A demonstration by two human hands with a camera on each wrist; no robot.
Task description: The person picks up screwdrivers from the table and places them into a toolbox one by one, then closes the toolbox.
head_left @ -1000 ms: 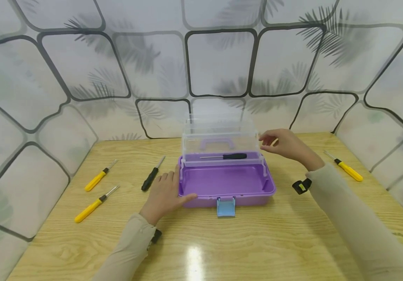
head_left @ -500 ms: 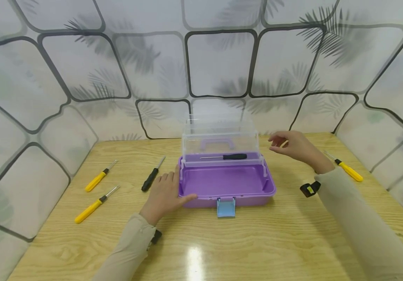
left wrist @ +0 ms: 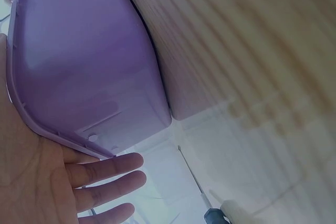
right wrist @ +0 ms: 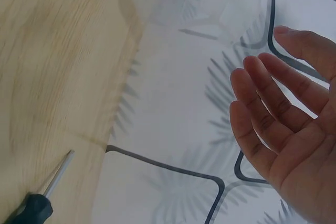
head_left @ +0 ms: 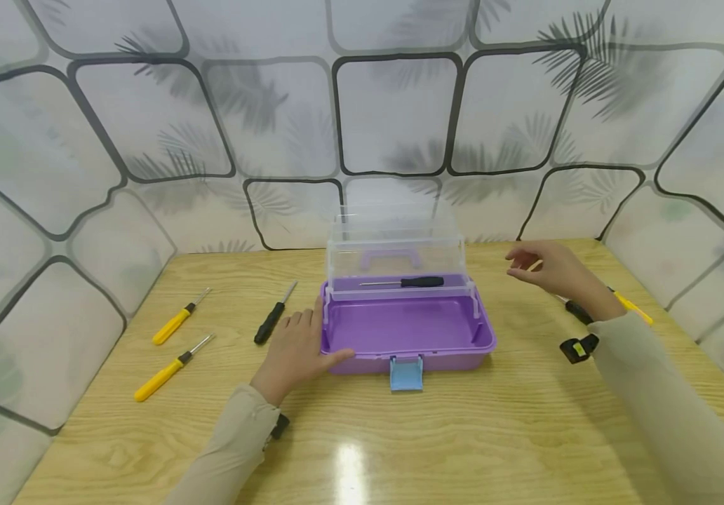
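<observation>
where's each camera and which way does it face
Head: on the head, facing forward and down at the purple box; left hand, right hand and sleeves show.
Left wrist: on that wrist, facing the purple box's outside; left hand shows.
Right wrist: on that wrist, facing tabletop and patterned backdrop; right hand shows.
Head and left wrist share the purple box.

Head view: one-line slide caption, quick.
Left hand touches an open, clear-lidded purple plastic toolbox; right hand hovers empty above the wood-grain tabletop.

Leaf-patterned backdrop (head_left: 398,116) behind wooden table (head_left: 463,435)
</observation>
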